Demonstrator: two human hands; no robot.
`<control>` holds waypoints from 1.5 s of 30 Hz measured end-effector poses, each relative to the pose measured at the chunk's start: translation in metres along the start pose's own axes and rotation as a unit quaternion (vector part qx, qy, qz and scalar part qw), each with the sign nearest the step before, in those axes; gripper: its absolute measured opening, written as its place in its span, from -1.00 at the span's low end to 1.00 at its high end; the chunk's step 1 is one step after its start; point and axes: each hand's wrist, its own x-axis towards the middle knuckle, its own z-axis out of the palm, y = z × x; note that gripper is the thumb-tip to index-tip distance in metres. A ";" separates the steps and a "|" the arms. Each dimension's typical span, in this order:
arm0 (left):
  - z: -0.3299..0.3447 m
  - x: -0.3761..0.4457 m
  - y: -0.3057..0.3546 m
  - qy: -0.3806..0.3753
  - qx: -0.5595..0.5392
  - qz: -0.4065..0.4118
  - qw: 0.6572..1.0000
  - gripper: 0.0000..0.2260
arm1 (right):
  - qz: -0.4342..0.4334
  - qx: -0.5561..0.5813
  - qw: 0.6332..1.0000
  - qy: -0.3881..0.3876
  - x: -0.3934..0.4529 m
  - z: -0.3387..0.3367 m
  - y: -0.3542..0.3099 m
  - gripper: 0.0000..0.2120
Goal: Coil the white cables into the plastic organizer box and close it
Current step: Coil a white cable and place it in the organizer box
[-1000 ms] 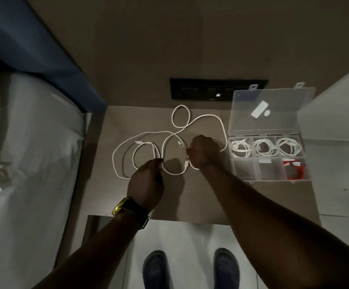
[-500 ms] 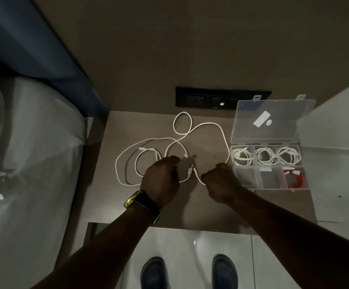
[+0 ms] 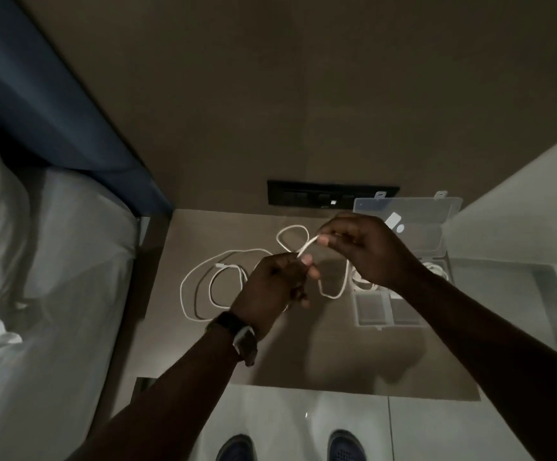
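White cable (image 3: 307, 248) pinched taut btwn left hand (image 3: 278, 281) & right hand (image 3: 363, 249); loose loops on table (image 3: 270, 354) may snag or tangle w/ pull.

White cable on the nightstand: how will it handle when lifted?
Likely floppy: the white cable lies in loose loops, and the stretch between left hand and right hand curves. Probably light, held by a fingertip grip. The trailing loops may drag and tangle.

Organizer box (image 3: 373, 307) right of cables (image 3: 204, 281)

both hands (image 3: 278, 281) (image 3: 366, 251) raised, fingertips pinched, close together.
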 end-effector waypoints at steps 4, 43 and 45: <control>0.004 0.003 0.039 -0.104 -0.268 -0.039 0.957 -0.75 | 0.080 0.193 0.976 0.059 0.007 0.015 -0.011 -0.86; 0.001 -0.008 0.020 0.013 0.109 0.084 0.990 -0.72 | -0.077 -0.017 0.995 -0.068 -0.018 0.000 -0.034 -0.82; 0.008 -0.011 0.018 0.019 0.030 0.041 0.999 -0.68 | -0.064 -0.020 0.997 -0.044 -0.011 -0.006 -0.031 -0.85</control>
